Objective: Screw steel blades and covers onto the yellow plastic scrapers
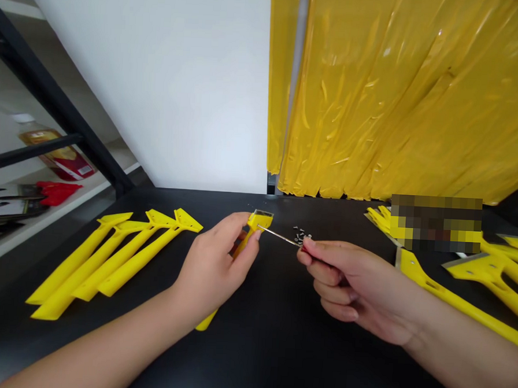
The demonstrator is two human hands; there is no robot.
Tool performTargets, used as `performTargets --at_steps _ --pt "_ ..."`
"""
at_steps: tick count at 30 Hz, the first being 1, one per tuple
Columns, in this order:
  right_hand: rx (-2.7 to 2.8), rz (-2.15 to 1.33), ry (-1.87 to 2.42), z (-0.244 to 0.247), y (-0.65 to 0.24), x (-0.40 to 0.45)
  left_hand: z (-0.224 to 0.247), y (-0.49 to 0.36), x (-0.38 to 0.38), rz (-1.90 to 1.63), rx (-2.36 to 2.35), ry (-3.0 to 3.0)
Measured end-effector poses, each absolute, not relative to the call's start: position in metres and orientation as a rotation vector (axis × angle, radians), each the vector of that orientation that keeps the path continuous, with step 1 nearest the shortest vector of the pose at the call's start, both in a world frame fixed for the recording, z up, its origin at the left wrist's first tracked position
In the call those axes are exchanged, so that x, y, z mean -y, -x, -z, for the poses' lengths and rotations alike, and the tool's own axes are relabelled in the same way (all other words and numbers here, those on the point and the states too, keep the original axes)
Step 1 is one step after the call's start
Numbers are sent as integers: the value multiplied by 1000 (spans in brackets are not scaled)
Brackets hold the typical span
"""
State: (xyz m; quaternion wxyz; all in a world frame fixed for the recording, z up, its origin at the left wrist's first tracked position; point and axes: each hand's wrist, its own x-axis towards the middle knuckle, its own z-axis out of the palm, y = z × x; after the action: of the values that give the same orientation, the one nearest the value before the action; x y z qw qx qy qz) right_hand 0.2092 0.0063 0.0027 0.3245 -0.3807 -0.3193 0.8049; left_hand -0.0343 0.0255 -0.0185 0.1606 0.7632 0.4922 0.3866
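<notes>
Two hands: left hand [212, 267] wraps a yellow scraper [257, 222], right hand [350, 280] pinches a screwdriver [278, 236] (loose screws [301, 235] nearby).

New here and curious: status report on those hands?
Left hand gripping yellow scraper. Right hand holding thin screwdriver, tip at scraper head. Small screws loose on black table.

My left hand [212, 267] sits mid-frame, its fingers [243, 234] curled closed, my left forearm [90, 341] reaching in from lower left. My right hand [349, 285] comes from lower right, thumb [321, 246] and forefinger pinched together, remaining fingers folded loosely beneath, the hands just apart.
</notes>
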Motion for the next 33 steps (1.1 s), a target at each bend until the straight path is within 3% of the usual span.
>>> performTargets --at_steps 7,13,16,26,33 --pt "1075 -1983 1003 -8 -203 1 13 31 -24 -1236 -1374 -2122" --pt "1604 -1181 1150 -1 -201 2 -3 35 -27 -1393 -1445 -2159" --pt "1740 -901 1256 -1 -203 3 -6 37 -27 -1406 -1399 -1907" --pt "1892 -559 1540 2 -214 -18 17 9 -13 -950 -968 -1065" --pt "2218 -187 1574 17 -213 -17 21 14 -18 -939 -961 -918"
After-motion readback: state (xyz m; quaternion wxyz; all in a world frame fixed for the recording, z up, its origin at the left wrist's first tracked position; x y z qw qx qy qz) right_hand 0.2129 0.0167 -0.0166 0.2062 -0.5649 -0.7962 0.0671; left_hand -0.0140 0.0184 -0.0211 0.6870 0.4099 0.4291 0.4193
